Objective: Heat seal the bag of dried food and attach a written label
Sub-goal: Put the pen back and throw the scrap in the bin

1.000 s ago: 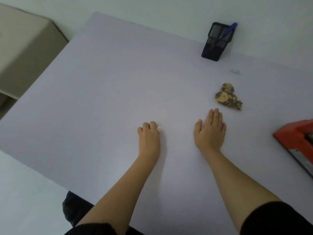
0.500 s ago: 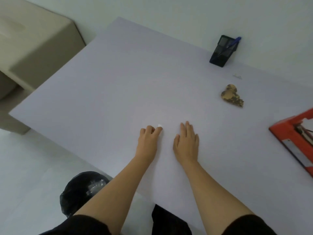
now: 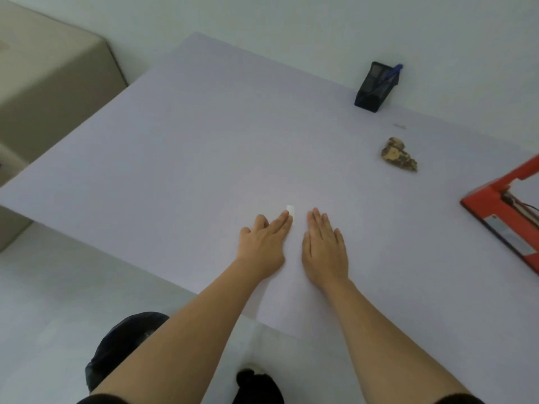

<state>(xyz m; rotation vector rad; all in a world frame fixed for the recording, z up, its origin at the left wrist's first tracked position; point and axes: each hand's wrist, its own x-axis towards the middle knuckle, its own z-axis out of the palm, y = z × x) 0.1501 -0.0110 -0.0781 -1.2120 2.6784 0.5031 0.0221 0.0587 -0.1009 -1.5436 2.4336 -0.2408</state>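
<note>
The left hand (image 3: 264, 243) lies flat on the pale purple table (image 3: 204, 141), touching a small white paper label (image 3: 290, 210); the right hand (image 3: 325, 249) lies flat beside it

Red sealer (image 3: 493, 204), black holder (image 3: 373, 90) (blue pen (image 3: 394, 71))

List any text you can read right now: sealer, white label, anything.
No text can be read anywhere.
Too blurred to read: the grey plate on the red heat sealer.
No writing visible: the white label at the left hand fingertips.
No print visible: the bag of dried food, the pen holder.
</note>
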